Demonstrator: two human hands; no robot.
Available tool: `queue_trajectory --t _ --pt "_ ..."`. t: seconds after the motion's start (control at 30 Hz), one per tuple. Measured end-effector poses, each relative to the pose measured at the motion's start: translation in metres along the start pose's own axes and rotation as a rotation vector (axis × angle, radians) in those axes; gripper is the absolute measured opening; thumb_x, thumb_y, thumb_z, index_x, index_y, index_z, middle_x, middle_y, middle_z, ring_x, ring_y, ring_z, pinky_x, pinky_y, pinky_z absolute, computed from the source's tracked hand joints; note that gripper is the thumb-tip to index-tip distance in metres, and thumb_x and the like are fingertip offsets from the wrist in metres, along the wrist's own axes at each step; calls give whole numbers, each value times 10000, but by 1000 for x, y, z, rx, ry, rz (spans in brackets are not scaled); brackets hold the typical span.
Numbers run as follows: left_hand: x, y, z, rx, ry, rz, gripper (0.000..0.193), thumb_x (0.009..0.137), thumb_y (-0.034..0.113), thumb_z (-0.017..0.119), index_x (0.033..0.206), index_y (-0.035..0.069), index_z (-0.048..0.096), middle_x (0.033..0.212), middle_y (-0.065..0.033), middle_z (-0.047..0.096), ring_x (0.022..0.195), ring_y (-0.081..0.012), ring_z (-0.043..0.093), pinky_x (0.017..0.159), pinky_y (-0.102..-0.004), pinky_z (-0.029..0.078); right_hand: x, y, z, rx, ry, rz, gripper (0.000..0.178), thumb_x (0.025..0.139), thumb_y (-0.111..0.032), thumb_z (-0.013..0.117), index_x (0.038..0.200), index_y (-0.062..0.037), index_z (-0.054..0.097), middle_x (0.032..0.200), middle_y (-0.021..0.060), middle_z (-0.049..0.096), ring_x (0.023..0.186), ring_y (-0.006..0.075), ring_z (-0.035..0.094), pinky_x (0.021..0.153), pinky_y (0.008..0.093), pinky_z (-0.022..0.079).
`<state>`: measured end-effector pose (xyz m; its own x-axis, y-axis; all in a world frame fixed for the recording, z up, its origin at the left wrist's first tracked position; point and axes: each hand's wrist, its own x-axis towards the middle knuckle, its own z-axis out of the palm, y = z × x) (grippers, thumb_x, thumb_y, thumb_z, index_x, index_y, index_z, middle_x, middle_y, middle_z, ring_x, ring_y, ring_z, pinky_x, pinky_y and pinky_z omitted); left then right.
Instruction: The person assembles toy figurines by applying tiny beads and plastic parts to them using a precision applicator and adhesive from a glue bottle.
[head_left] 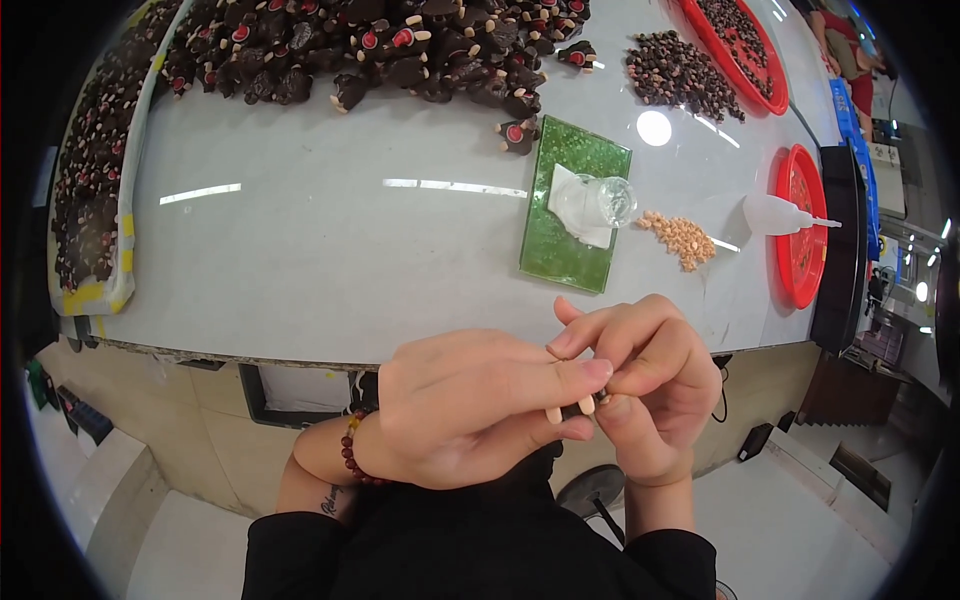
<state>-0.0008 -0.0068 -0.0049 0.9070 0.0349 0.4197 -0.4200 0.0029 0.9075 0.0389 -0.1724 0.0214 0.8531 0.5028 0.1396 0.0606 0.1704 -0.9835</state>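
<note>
My left hand (470, 405) is closed, its thumb and fingers pinching a small dark brown figure part with peach-coloured ends (572, 410). At its other end, the fingertips of my right hand (655, 385) are pinched against the same part. Both hands meet just off the near edge of the table, and much of the part is hidden by the fingers. Beyond them lies a green slab (570, 270) bearing a folded white tissue (570, 205) and a small clear glass cup (615, 202). A little heap of peach-coloured bits (685, 242) is to its right.
Dark brown figures (400, 60) are piled at the back. A long tray of small dark parts (95, 190) runs along the left. Right are a heap of dark parts (680, 75), a red tray (765, 85), another red tray (790, 270) and a white squeeze bottle (775, 214).
</note>
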Motion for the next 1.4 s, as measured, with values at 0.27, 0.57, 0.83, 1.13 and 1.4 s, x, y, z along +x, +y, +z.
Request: queue_trajectory --t 0.27,0.57,0.83,1.13,1.4 --pt "1 3 -9 -537 -53 -319 322 827 226 711 947 -57 615 720 -126 637 568 -170 629 496 -240 481 53 -32 -70 -679 200 -310 77 787 10 612 861 21 629 879 95 634 778 159 600 659 266 471" --pt "-11 -1 -14 -1079 -69 -590 170 911 59 543 1045 -30 595 918 -109 626 752 -119 629 672 -218 500 126 26 -134 -1224 39 -185 101 813 -58 631 886 12 636 825 79 622 705 156 598 613 262 480" --pt "-11 -11 -23 -993 -160 -456 189 871 8 558 1057 -15 578 944 -71 593 783 -93 574 681 -235 483 118 17 -131 -1208 46 -31 119 800 -76 653 860 19 614 812 88 622 695 156 602 608 271 480" --pt "-7 -9 -17 -961 -190 -461 201 870 -7 536 1063 -15 594 946 -66 589 793 -83 541 702 -230 457 117 26 -131 -1306 49 -235 114 794 -52 647 884 17 634 843 92 625 721 188 625 614 288 488" --pt "0 -8 -12 -293 -103 -260 177 849 18 598 1024 23 619 827 -46 565 716 -103 525 639 -228 430 58 -24 -48 -1018 -144 -432 165 642 41 651 793 -25 664 764 47 644 641 181 560 575 263 444"
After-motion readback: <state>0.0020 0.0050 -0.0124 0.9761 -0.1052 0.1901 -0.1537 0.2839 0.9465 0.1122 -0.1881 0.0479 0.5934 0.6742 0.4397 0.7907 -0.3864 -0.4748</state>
